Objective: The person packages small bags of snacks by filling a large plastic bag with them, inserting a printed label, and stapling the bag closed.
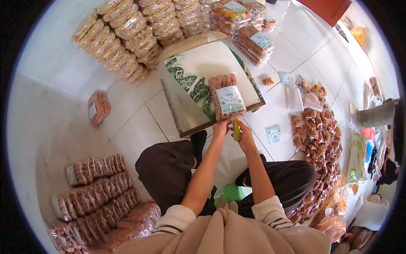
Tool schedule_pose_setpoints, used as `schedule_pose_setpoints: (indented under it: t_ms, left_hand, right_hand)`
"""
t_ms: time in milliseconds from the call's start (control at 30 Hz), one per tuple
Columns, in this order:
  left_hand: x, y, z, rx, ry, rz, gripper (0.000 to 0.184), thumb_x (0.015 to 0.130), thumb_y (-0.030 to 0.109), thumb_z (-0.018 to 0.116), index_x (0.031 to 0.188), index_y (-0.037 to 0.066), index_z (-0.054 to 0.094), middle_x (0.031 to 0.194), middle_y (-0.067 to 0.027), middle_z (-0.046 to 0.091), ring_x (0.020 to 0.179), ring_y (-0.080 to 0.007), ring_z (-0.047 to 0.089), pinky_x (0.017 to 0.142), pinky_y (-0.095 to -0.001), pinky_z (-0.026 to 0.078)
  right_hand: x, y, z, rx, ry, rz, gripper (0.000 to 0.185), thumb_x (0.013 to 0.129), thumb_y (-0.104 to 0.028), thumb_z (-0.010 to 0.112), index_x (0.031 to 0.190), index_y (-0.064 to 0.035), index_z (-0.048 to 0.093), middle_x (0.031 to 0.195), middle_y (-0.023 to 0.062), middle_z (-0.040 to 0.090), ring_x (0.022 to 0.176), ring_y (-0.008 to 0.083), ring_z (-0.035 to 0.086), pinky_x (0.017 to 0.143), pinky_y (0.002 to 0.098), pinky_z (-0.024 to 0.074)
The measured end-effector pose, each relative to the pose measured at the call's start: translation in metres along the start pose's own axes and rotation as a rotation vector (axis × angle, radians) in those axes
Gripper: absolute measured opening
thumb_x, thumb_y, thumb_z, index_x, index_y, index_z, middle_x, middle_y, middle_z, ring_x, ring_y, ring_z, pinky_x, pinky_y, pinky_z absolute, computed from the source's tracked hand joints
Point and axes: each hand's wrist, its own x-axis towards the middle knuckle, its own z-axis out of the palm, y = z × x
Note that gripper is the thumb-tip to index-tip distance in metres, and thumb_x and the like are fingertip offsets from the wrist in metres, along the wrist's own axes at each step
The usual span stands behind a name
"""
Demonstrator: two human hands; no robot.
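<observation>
A clear packet of reddish-brown snacks (223, 82) with a white and green label (230, 100) lies on a low box-like stand (186, 116). At the packet's near end, my left hand (220, 128) is closed on its edge. My right hand (245, 136) grips a slim yellow-green tool, which looks like a stapler (237, 129), with its tip at that same edge. The fingertips of both hands are partly hidden.
Stacked snack packs (122, 25) line the back left. Rows of packets (95, 190) stand at left, and a heap of small sachets (317, 139) lies at right. A loose label card (273, 133) and clear bags (294, 98) are on the tiles.
</observation>
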Motion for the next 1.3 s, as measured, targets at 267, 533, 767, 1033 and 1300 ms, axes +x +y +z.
schedule_pose_setpoints:
  t_ms: [267,533,767,1033,1300]
  left_hand:
    - [-0.010,0.002,0.002,0.040,0.028,0.097,0.017,0.067,0.016,0.070,0.072,0.004,0.060,0.053,0.0018,0.050,0.037,-0.0055,0.037,0.035,-0.0216,0.023]
    - [-0.001,-0.003,-0.001,0.101,0.006,0.088,0.017,0.067,0.016,0.069,0.076,0.004,0.061,0.058,0.0004,0.053,0.039,-0.0072,0.038,0.036,-0.0225,0.027]
    - [-0.006,-0.009,0.004,-0.163,-0.123,0.103,0.031,0.072,0.021,0.068,0.097,0.006,0.056,0.085,-0.0004,0.058,0.070,-0.0104,0.053,0.060,-0.0231,0.042]
    - [-0.010,-0.008,0.008,-0.283,-0.163,0.085,0.037,0.071,0.021,0.072,0.099,0.005,0.054,0.087,-0.0025,0.058,0.073,-0.0121,0.056,0.060,-0.0244,0.044]
    - [-0.011,-0.006,0.008,-0.312,-0.125,0.038,0.033,0.071,0.015,0.071,0.098,0.003,0.055,0.088,-0.0043,0.058,0.076,-0.0148,0.057,0.063,-0.0265,0.046]
  right_hand:
    - [0.005,-0.003,0.005,-0.025,0.014,0.061,0.036,0.079,-0.034,0.060,0.092,-0.0011,0.055,0.079,0.0080,0.053,0.064,0.0166,0.052,0.055,0.0260,0.0429]
    - [0.018,-0.002,0.009,-0.012,0.112,0.057,0.032,0.074,-0.028,0.066,0.084,0.0012,0.056,0.064,0.0069,0.052,0.053,0.0169,0.051,0.048,0.0255,0.0412]
    - [0.024,0.002,0.011,0.087,0.104,0.040,0.028,0.074,-0.023,0.066,0.085,0.0019,0.058,0.069,0.0062,0.055,0.058,0.0155,0.053,0.051,0.0258,0.0414]
    - [0.025,0.007,0.013,0.069,0.173,0.000,0.020,0.077,-0.015,0.060,0.084,0.0031,0.060,0.075,0.0070,0.058,0.063,0.0147,0.054,0.056,0.0259,0.0420]
    - [0.025,0.014,0.022,0.164,0.309,-0.065,0.020,0.073,-0.007,0.061,0.087,0.0075,0.061,0.079,0.0098,0.060,0.066,0.0171,0.056,0.058,0.0266,0.0455]
